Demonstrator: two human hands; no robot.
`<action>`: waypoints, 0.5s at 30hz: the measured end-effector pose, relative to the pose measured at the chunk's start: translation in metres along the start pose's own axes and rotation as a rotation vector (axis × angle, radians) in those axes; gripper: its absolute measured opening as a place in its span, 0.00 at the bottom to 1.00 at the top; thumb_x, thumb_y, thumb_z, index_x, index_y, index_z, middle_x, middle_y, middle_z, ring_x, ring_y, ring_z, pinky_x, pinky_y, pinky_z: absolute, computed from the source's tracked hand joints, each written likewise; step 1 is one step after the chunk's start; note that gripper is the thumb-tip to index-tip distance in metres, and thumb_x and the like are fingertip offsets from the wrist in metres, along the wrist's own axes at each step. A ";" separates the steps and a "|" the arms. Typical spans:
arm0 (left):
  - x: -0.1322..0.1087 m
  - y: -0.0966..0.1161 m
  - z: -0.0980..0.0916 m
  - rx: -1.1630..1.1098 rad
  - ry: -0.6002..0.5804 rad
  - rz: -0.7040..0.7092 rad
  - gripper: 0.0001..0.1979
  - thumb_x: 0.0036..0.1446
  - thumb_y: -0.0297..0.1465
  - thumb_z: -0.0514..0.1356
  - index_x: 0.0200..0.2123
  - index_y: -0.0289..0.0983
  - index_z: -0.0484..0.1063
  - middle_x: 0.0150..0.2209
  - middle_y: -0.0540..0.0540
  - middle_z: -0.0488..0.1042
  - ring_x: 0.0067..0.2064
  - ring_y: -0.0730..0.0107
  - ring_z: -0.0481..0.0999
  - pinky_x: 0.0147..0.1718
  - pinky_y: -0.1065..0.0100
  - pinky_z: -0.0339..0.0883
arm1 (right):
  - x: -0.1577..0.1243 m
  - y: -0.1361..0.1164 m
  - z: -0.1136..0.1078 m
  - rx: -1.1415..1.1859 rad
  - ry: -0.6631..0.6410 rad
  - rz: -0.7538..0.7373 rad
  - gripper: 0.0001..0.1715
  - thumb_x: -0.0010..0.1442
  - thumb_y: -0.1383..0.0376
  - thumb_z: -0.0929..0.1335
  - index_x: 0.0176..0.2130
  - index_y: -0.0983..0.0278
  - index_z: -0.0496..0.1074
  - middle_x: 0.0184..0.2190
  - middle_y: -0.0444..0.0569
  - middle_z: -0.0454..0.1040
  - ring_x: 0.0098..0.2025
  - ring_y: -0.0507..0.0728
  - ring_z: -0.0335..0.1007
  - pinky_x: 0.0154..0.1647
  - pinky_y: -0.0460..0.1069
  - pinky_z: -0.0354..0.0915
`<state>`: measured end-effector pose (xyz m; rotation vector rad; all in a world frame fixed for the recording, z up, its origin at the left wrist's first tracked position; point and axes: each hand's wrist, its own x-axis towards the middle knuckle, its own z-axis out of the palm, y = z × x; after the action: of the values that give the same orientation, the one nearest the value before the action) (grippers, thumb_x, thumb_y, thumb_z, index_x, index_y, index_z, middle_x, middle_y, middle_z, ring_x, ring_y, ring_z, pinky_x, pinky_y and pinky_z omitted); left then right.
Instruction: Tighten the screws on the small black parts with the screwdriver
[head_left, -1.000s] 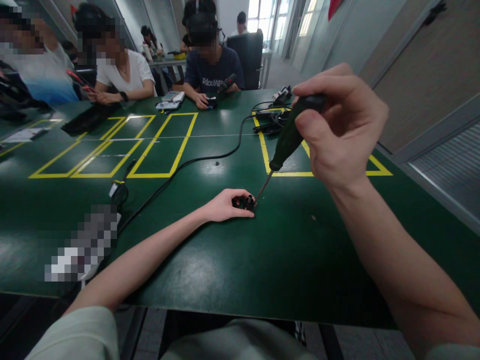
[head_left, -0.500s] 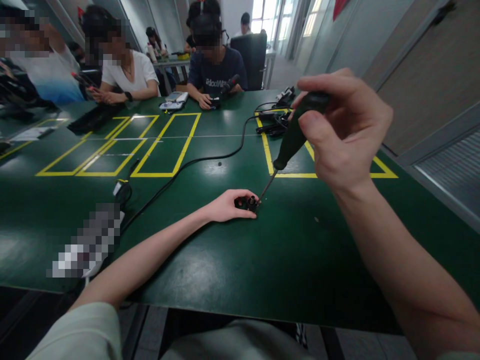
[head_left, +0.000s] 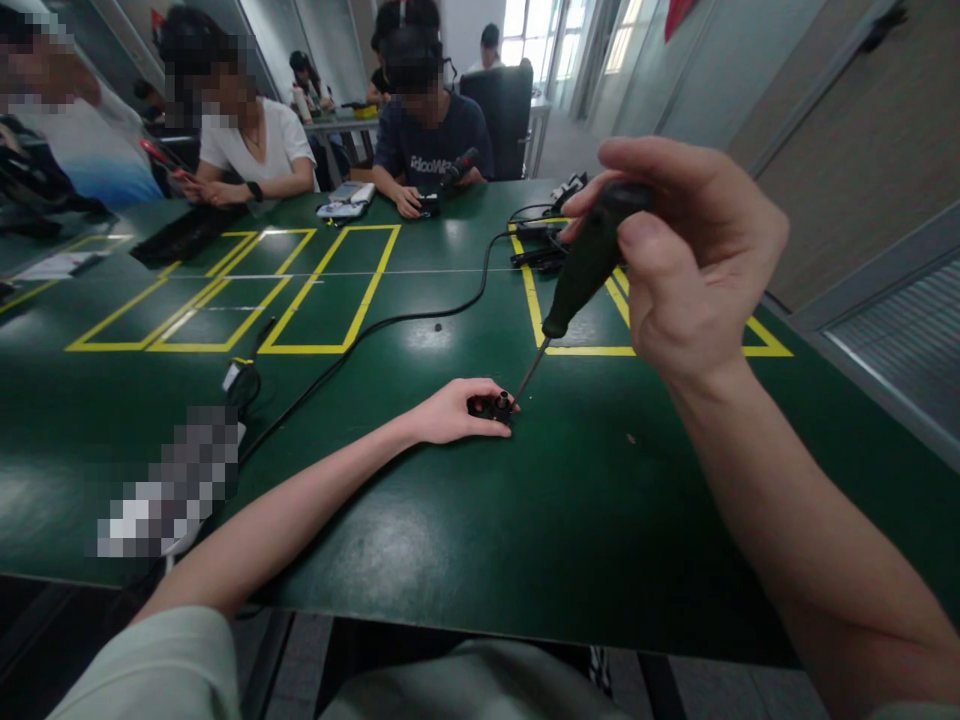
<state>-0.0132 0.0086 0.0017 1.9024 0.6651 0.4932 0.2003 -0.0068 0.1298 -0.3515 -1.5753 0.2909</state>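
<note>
My left hand (head_left: pixel 463 411) rests on the green table (head_left: pixel 585 500), its thumb and fingers closed around a small black part (head_left: pixel 501 408) with a short upright post. What exactly the part is, I cannot make out. My right hand (head_left: pixel 697 240) is raised above and to the right, gripping the dark green handle of a screwdriver (head_left: pixel 589 265). The screwdriver slants down to the left, and its thin metal shaft reaches the right side of the black part. Whether the tip sits in a screw is too small to tell.
A black cable (head_left: pixel 390 322) curves across the table from a blurred pale object (head_left: pixel 176 480) at left to black devices (head_left: pixel 541 245) at the back. Yellow tape (head_left: pixel 307 349) marks rectangles. Several people sit opposite; one person in a dark shirt (head_left: pixel 442 140) handles a small device.
The right thumb and fingers have shifted around the screwdriver handle, and the handle has tilted slightly. My left hand and the black part stay nearly in place.
</note>
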 end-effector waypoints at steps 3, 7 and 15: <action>0.000 0.000 -0.001 0.005 -0.002 0.006 0.18 0.53 0.38 0.73 0.45 0.34 0.80 0.43 0.44 0.79 0.42 0.65 0.75 0.45 0.64 0.66 | 0.001 0.003 -0.001 0.034 0.010 -0.012 0.14 0.65 0.56 0.70 0.49 0.52 0.82 0.41 0.43 0.83 0.39 0.56 0.79 0.42 0.53 0.78; -0.001 0.000 0.000 0.010 -0.004 0.006 0.18 0.54 0.38 0.72 0.45 0.34 0.80 0.42 0.45 0.79 0.42 0.65 0.76 0.46 0.64 0.67 | 0.002 0.000 -0.002 -0.130 0.035 -0.082 0.14 0.62 0.56 0.74 0.48 0.52 0.83 0.43 0.44 0.78 0.48 0.55 0.76 0.44 0.49 0.76; 0.000 -0.001 0.001 0.008 -0.001 -0.009 0.18 0.54 0.38 0.72 0.45 0.34 0.80 0.43 0.44 0.79 0.43 0.65 0.76 0.46 0.63 0.67 | 0.000 0.001 -0.005 -0.022 -0.038 0.012 0.16 0.70 0.56 0.67 0.52 0.54 0.80 0.43 0.40 0.82 0.44 0.53 0.79 0.49 0.51 0.77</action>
<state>-0.0133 0.0082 0.0006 1.9060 0.6760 0.4840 0.2049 -0.0062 0.1296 -0.3748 -1.6148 0.2912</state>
